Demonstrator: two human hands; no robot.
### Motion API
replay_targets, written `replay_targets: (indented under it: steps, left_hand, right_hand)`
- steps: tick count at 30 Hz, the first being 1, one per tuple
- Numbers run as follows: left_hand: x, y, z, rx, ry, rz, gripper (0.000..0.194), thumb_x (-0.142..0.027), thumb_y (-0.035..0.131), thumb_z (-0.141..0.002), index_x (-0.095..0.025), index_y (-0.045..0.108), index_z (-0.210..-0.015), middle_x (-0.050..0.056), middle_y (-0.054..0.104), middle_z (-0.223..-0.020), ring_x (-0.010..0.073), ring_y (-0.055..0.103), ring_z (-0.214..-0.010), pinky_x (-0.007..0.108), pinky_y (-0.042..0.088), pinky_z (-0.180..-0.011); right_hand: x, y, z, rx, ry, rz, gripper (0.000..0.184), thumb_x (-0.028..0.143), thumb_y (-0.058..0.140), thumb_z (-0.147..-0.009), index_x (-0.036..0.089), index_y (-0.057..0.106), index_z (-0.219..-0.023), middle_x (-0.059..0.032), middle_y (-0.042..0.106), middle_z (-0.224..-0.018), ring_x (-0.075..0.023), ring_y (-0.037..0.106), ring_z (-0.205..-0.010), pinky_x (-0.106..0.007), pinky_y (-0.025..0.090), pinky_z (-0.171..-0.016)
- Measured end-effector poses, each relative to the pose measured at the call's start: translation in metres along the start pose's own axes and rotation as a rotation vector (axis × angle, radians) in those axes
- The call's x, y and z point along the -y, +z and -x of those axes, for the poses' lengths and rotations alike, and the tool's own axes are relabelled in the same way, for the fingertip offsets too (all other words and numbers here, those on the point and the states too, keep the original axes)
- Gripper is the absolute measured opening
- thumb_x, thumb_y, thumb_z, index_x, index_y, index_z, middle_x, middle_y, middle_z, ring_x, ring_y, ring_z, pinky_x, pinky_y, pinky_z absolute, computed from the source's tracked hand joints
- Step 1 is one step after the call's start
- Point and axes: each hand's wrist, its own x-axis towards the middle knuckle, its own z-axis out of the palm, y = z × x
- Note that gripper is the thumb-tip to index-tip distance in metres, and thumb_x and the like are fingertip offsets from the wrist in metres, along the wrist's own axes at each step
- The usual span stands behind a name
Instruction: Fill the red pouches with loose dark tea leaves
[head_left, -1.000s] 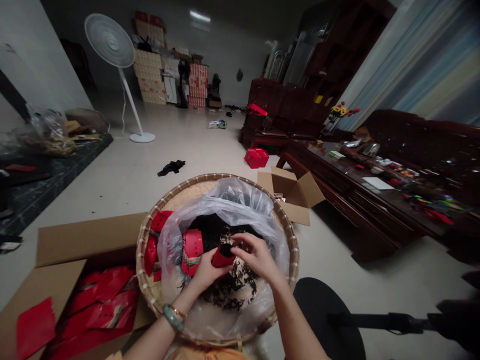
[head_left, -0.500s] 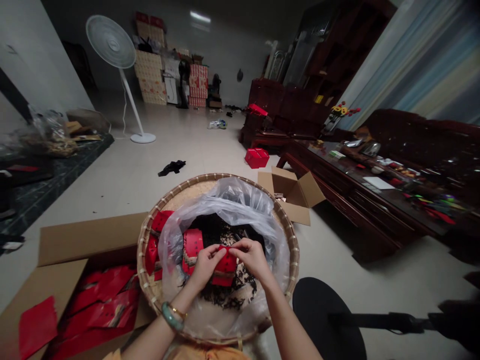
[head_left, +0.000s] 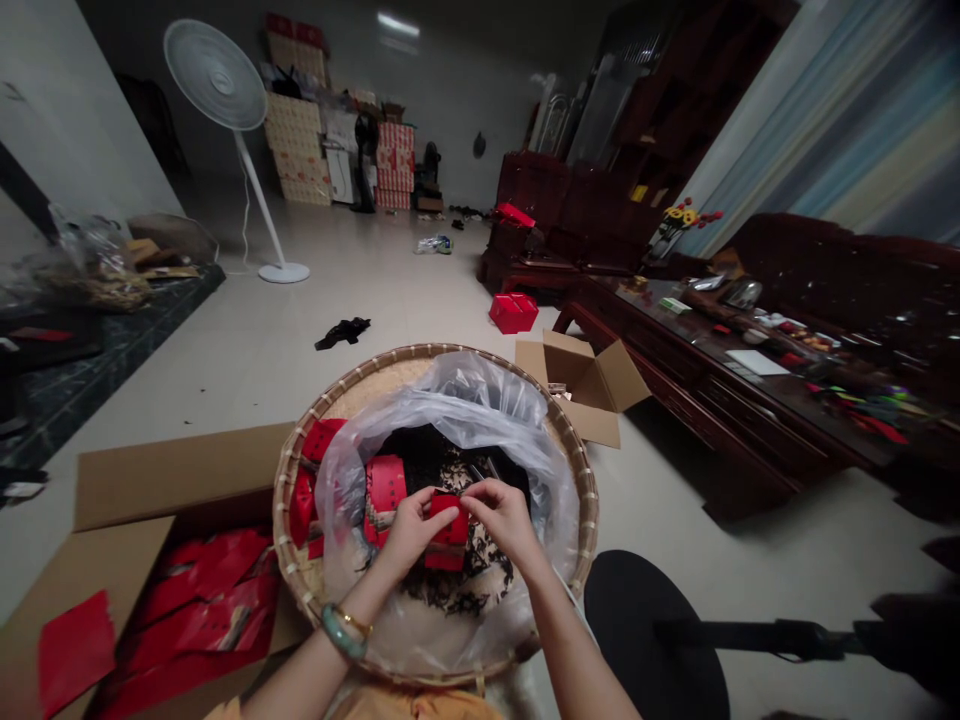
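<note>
Pinching a small red paper packet (head_left: pixel 450 555) between them, the left hand (head_left: pixel 409 535) and right hand (head_left: pixel 506 525) close their fingers on its upper edges. The packet sits above dark crumbly tea leaves (head_left: pixel 420 447), just beside upright red packets (head_left: pixel 385 497), inside a thin crinkled clear plastic bag (head_left: pixel 480 395) lining a round woven bamboo tray (head_left: pixel 279 510).

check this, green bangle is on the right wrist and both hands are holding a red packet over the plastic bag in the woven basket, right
The head view shows the green bangle on the wrist of the left hand, not the right.
</note>
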Motion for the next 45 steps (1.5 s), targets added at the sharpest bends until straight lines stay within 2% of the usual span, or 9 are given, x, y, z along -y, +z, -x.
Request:
replay_targets:
  steps: [4,7,13,18,23,26,31,39,45]
  left_hand:
    - [0.000,-0.002,0.000,-0.044,0.056,-0.089,0.029,-0.039,0.073,-0.058,-0.015,0.066,-0.075,0.003,0.069,-0.074,0.0173,0.061,-0.069,0.026,0.048,-0.064]
    - [0.000,-0.003,0.001,-0.046,0.036,-0.079,0.030,-0.041,0.072,-0.058,-0.016,0.069,-0.074,0.004,0.069,-0.074,0.0177,0.061,-0.069,0.026,0.047,-0.064]
    - [-0.001,-0.009,-0.001,0.130,-0.041,-0.027,0.038,-0.048,0.063,-0.068,-0.011,0.070,-0.070,0.001,0.063,-0.058,0.0123,0.052,-0.054,0.022,0.038,-0.053]
    - [0.001,-0.012,-0.003,0.142,-0.036,-0.117,0.037,-0.048,0.061,-0.070,-0.012,0.069,-0.070,-0.001,0.061,-0.057,0.0123,0.050,-0.054,0.022,0.035,-0.052]
    - [0.007,-0.007,0.001,0.075,-0.097,-0.022,0.034,-0.045,0.069,-0.063,-0.011,0.065,-0.067,0.000,0.061,-0.059,0.0118,0.052,-0.055,0.023,0.037,-0.054]
    - [0.010,-0.002,0.005,0.103,-0.199,0.119,0.035,-0.037,0.077,-0.055,-0.012,0.064,-0.076,0.000,0.064,-0.066,0.0120,0.056,-0.058,0.023,0.041,-0.058]
    - [0.014,0.005,0.008,0.120,-0.310,0.207,0.036,-0.031,0.081,-0.050,-0.011,0.063,-0.074,0.001,0.065,-0.065,0.0112,0.055,-0.056,0.023,0.041,-0.056]
    - [0.009,0.003,0.008,0.143,-0.286,0.091,0.034,-0.033,0.080,-0.048,-0.012,0.059,-0.062,-0.004,0.057,-0.053,0.0082,0.047,-0.049,0.021,0.035,-0.051]
    - [0.010,0.002,0.009,0.126,-0.308,0.060,0.033,-0.034,0.079,-0.049,-0.013,0.058,-0.065,-0.005,0.057,-0.054,0.0091,0.048,-0.049,0.021,0.035,-0.049]
  right_hand:
    - [0.007,-0.001,0.003,0.032,-0.138,0.069,0.007,0.024,0.065,-0.072,0.019,0.069,-0.071,-0.0028,0.065,-0.071,-0.0135,0.059,-0.065,-0.022,0.047,-0.057]
    - [0.008,-0.004,0.003,0.052,-0.155,0.085,0.007,0.025,0.066,-0.072,0.019,0.070,-0.071,-0.0026,0.065,-0.069,-0.0139,0.059,-0.066,-0.023,0.047,-0.059]
    - [-0.001,-0.008,-0.001,0.059,0.065,-0.052,0.013,0.030,0.069,-0.067,0.017,0.071,-0.067,-0.0011,0.063,-0.063,-0.0118,0.055,-0.054,-0.022,0.044,-0.049]
    - [-0.006,-0.005,-0.004,0.106,0.180,-0.113,0.015,0.031,0.071,-0.062,0.015,0.069,-0.064,0.0013,0.061,-0.053,-0.0096,0.050,-0.046,-0.020,0.038,-0.044]
    - [-0.010,-0.001,-0.005,0.100,0.181,-0.112,0.013,0.028,0.071,-0.062,0.015,0.067,-0.060,0.0020,0.060,-0.051,-0.0089,0.047,-0.045,-0.020,0.036,-0.044]
    - [-0.010,0.001,-0.005,0.098,0.171,-0.105,0.014,0.028,0.070,-0.062,0.016,0.067,-0.057,0.0017,0.060,-0.051,-0.0093,0.048,-0.044,-0.020,0.036,-0.044]
    - [-0.012,0.001,-0.004,0.106,0.122,-0.046,0.012,0.027,0.069,-0.063,0.016,0.068,-0.057,0.0005,0.062,-0.053,-0.0107,0.051,-0.048,-0.021,0.038,-0.048]
    - [-0.017,-0.007,-0.007,0.194,0.030,0.128,0.007,0.024,0.071,-0.065,0.017,0.072,-0.062,-0.0008,0.064,-0.060,-0.0125,0.054,-0.059,-0.022,0.040,-0.057]
    - [-0.018,-0.007,-0.007,0.233,0.035,0.163,0.004,0.021,0.071,-0.066,0.017,0.072,-0.063,0.0002,0.062,-0.060,-0.0115,0.053,-0.058,-0.021,0.037,-0.054]
